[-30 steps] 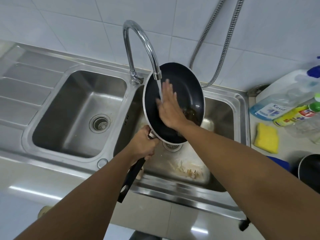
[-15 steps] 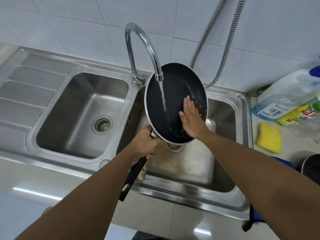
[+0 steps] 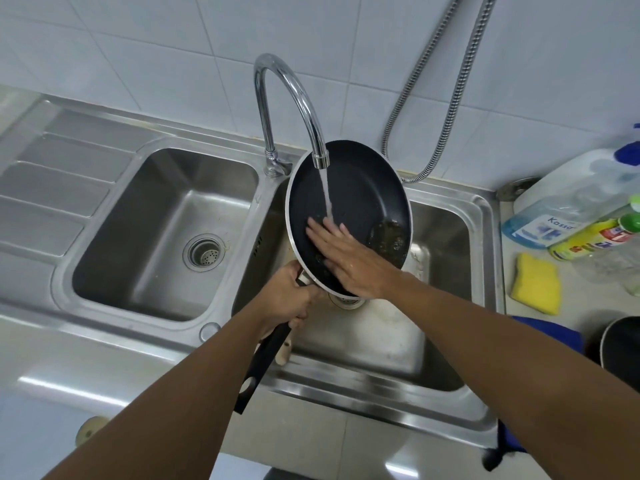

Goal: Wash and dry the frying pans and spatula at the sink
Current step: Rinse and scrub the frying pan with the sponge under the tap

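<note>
A black frying pan (image 3: 363, 188) with a pale rim is tilted over the right sink basin (image 3: 446, 237), under running water from the curved tap (image 3: 294, 98). My left hand (image 3: 287, 299) is shut on the pan's black handle near the pan's base. My right hand (image 3: 343, 254) lies flat, fingers spread, on the lower inside of the pan, where the water lands. Brown residue (image 3: 386, 235) clings to the pan's right side. A pale wooden handle tip (image 3: 284, 351) pokes out under the pan handle. A second dark pan (image 3: 623, 344) sits at the right edge.
The left basin (image 3: 145, 230) and a ribbed drainboard (image 3: 45, 188) lie to the left. On the right counter are a yellow sponge (image 3: 536, 282), a blue-liquid bottle (image 3: 561, 202), a yellow bottle (image 3: 595, 233) and a blue cloth (image 3: 554, 330). A metal hose (image 3: 450, 98) hangs on the tiled wall.
My right hand has slid across the pan's inside, from the right side by the residue to the lower left under the water stream. The left hand keeps its grip on the handle.
</note>
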